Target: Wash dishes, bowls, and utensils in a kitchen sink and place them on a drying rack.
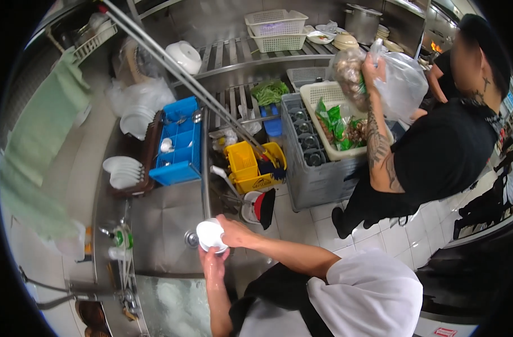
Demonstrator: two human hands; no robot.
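Small white bowls or cups, seemingly nested (209, 231), are between my two hands above the steel sink's edge. My left hand (214, 258) grips them from below, its fingers curled against the near side. From the right, my right hand (231, 232) closes around the upper side. How many pieces are in the stack cannot be made out. Just left of them lies a round metal drain (192, 238) in the steel basin (166, 219). Nearer to me, a water-filled basin (175, 303) holds blurred white pieces under foam or water.
A blue divided rack (178, 143) with utensils and a row of white plates (123, 171) stand beyond the basin. A yellow mop bucket (256, 168) sits on the floor. At right, a co-worker (436, 146) lifts bagged produce over a cream basket (324, 129) on grey crates (301, 180).
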